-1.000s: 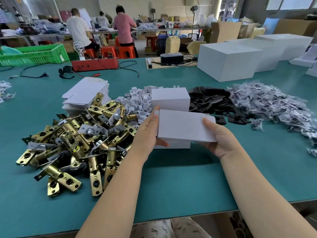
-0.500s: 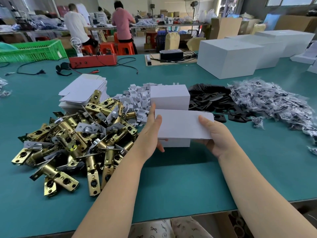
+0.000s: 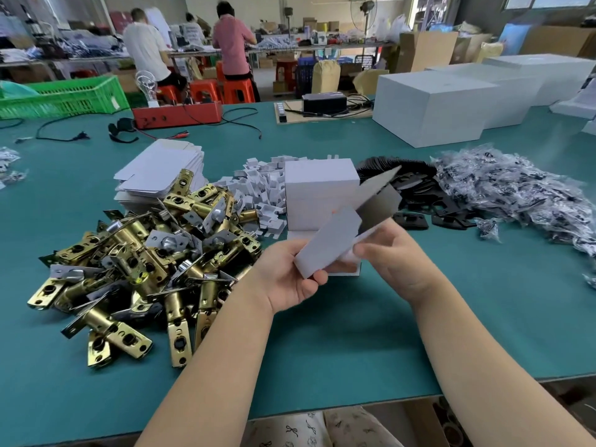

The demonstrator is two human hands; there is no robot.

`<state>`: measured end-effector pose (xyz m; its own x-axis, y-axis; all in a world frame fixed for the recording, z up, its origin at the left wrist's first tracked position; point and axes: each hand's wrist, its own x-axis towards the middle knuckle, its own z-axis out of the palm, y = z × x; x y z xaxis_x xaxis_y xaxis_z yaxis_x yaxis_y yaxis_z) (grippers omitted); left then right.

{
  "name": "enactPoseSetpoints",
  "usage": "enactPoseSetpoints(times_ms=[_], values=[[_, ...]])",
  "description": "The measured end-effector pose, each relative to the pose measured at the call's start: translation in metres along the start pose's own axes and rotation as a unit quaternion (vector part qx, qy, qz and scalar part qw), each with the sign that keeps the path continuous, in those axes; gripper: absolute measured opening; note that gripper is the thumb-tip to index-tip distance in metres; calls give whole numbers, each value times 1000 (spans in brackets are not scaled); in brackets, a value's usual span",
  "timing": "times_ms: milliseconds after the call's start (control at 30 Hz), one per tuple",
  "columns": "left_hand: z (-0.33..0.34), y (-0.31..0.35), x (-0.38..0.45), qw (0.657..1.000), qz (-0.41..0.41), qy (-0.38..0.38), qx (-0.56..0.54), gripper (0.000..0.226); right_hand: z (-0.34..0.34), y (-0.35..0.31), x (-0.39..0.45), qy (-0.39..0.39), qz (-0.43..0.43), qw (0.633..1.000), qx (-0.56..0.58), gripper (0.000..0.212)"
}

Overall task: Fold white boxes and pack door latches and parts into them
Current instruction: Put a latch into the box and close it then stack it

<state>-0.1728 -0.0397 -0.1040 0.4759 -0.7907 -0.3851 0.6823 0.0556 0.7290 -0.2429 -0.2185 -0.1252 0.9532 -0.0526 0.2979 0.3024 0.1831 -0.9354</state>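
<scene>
Box blank: one white box blank [image 3: 329, 241], part unfolded, is held tilted in the air just above the green desk [image 3: 322, 343], its flaps [image 3: 379, 201] reaching up and to the right.
Left hand: the left hand [image 3: 290, 279] grips the blank's lower left end, with the thumb on the underside corner.
Right hand: the right hand [image 3: 392, 253] holds the blank's right edge with its fingers [image 3: 364, 251] curled onto it.
Folded boxes: two closed white boxes [image 3: 322, 195] sit stacked just behind the hands; a third lies low beneath the blank, mostly hidden.
Flat blanks: one stack of flat blanks [image 3: 161, 171] lies at the back left.
Latches: one large heap of brass door latches [image 3: 145, 259] lies left of the hands; too many to count.
White parts: one pile of small white pieces [image 3: 258, 191] lies between the latches and the boxes.
Black plates: one pile of black plates [image 3: 416, 201] lies right of the boxes.
Bagged parts: one heap of clear bags [image 3: 516, 191] lies at the far right.
Large cartons: three big white cartons [image 3: 432, 108] stand at the back right.
People: three people are at the far benches.
</scene>
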Motion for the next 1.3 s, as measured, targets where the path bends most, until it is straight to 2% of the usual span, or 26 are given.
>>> enactPoseSetpoints(times_ms=[100, 167, 267, 333, 400, 433, 533, 567, 600, 667, 767, 900, 967, 1000, 1033, 1133, 1200, 1233, 1300], values=[[1, -1, 1, 989, 22, 44, 138, 30, 10, -2, 1, 17, 13, 999, -30, 72], [-2, -1, 1, 969, 65, 84, 224, 32, 11, -5, 1, 63, 2, 997, -43, 68], [-4, 2, 2, 947, 158, 116, 255, 34, 11, -6, 1, 105, -14, 992, -69, 41], [-2, 1, 2, 931, 218, 129, 264, 41, 14, -3, 2, 139, -17, 985, -102, 44], [0, -2, 1, 908, 256, 148, 298, 49, 17, -3, 1, 152, -28, 977, -144, 62], [2, -3, 1, 886, 282, 153, 334, 56, 18, -2, 0, 141, -35, 975, -167, 73], [-1, -8, 1, 786, 378, 179, 456, 104, 21, -1, -4, 91, -68, 975, -189, 95], [-2, -8, 1, 765, 410, 188, 460, 103, 21, 0, -4, 84, -76, 974, -195, 98], [-2, -8, 0, 755, 437, 194, 448, 90, 22, 1, -4, 77, -78, 971, -213, 99], [0, -6, -1, 756, 462, 221, 407, 60, 24, 1, -4, 56, -67, 962, -260, 92], [0, -6, 2, 767, 461, 230, 382, 50, 28, 3, -5, 49, -78, 957, -274, 80], [2, -10, 4, 707, 490, 240, 449, 47, 32, 2, -5, 162, -99, 952, -239, 50], [2, -12, 4, 694, 497, 247, 458, 48, 30, 0, -3, 209, -96, 951, -208, 38], [2, -12, 5, 699, 493, 253, 452, 49, 29, -1, -3, 216, -95, 951, -198, 34], [4, -12, 4, 721, 481, 250, 431, 50, 30, -1, -2, 215, -97, 953, -189, 33], [12, -9, 2, 830, 389, 215, 338, 48, 31, 0, -4, 217, -121, 954, -169, 34], [14, -7, 1, 880, 359, 180, 252, 28, 32, 2, -6, 230, -142, 947, -174, 42], [13, -6, 2, 895, 362, 160, 205, 29, 33, 2, -6, 239, -156, 941, -182, 44], [12, -6, 4, 896, 389, 141, 161, 42, 35, 2, -6, 260, -193, 920, -221, 41]])
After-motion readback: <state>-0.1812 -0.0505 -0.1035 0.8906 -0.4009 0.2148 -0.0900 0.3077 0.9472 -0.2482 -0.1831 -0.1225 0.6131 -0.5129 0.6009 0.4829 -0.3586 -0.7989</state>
